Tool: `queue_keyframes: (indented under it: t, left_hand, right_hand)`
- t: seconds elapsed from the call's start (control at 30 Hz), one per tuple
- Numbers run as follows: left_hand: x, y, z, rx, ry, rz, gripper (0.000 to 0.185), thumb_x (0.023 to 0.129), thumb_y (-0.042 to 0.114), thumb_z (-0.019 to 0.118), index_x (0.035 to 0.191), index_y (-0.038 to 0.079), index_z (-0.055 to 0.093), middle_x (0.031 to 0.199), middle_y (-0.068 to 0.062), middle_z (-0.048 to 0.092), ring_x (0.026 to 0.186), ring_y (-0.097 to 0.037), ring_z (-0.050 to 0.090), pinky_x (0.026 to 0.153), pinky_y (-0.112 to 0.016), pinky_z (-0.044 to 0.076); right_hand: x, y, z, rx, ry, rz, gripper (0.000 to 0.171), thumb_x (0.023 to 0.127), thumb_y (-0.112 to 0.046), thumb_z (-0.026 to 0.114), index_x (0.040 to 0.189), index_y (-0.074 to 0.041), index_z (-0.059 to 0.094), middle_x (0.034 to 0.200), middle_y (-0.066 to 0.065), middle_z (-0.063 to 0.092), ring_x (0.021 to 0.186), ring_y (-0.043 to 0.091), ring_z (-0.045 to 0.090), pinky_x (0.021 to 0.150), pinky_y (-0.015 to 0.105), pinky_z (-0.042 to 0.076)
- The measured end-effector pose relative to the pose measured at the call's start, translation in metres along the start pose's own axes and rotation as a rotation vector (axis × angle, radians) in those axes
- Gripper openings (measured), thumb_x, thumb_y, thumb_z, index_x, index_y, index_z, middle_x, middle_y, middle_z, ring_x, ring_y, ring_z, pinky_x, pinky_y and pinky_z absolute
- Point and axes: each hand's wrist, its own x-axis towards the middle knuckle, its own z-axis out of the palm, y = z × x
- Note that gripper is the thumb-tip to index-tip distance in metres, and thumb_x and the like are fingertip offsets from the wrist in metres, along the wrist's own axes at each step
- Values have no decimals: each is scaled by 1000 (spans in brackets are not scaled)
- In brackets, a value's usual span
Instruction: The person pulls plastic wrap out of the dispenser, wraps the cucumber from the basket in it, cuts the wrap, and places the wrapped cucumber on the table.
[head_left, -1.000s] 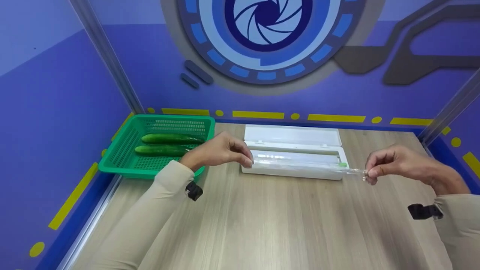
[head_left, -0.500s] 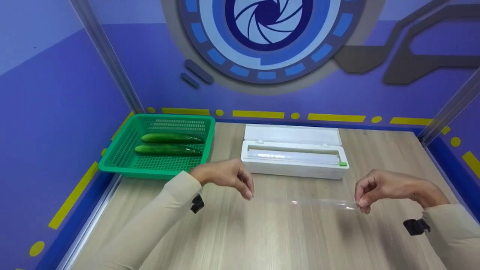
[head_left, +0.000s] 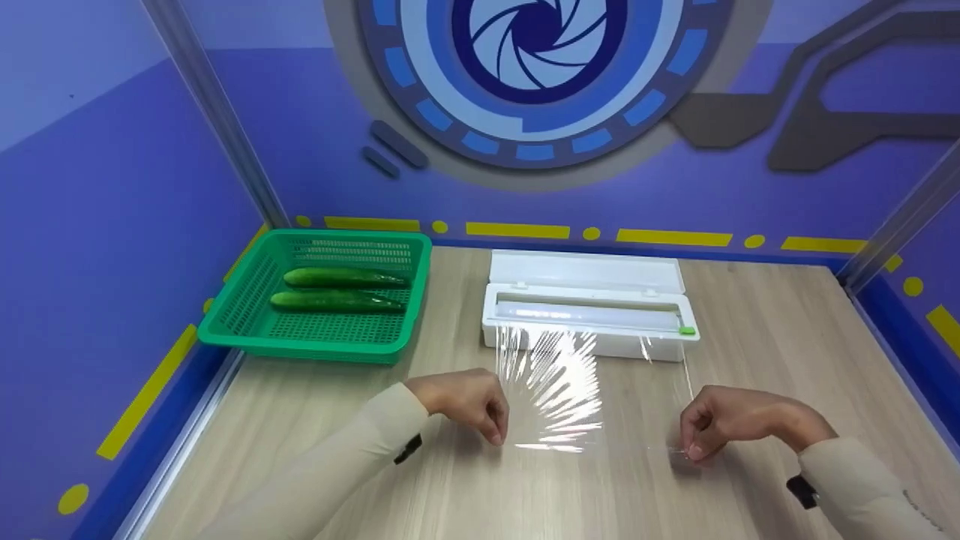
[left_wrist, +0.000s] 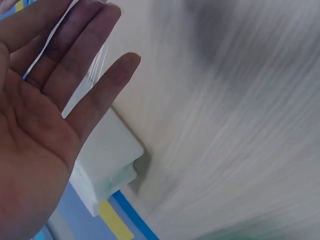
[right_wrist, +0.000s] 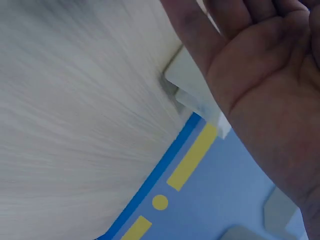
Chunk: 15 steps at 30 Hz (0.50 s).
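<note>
A sheet of clear plastic wrap stretches out from the white dispenser box toward the person, creased and shiny on its left half. At its near left corner the left hand pinches the wrap between thumb and fingers. The right hand pinches the near right corner, low over the table. Inside the box lies the roll of wrap, with the lid tipped back and a green slider at the right end. In both wrist views the pinching fingertips are partly out of frame or hidden.
A green plastic basket stands at the back left, holding two cucumbers side by side. The wooden table meets a blue-purple wall at the back and on both sides.
Both hands have moved from beside the box toward the person and down, drawing the wrap out of the box into a wide sheet. Basket, cucumbers and box have stayed put.
</note>
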Motion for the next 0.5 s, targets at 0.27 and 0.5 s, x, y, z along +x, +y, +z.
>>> queue_keyframes:
  t: [0.27, 0.5]
  left_hand:
    - [13, -8, 23, 174, 51, 13, 7, 88, 9, 86, 83, 14, 85, 72, 15, 70, 65, 5, 53, 63, -13, 45]
    - [13, -12, 38, 228, 135, -16, 10, 87, 20, 87, 79, 15, 83, 68, 16, 68, 62, 6, 51, 60, -13, 43]
  right_hand:
    - [6, 16, 19, -113, 118, 74, 6, 90, -4, 77, 84, -3, 77, 75, -8, 64, 64, 3, 51, 57, 21, 42]
    - [11, 21, 34, -159, 212, 77, 35, 99, -18, 74, 69, -2, 67, 62, -11, 54, 53, 1, 42, 49, 21, 33]
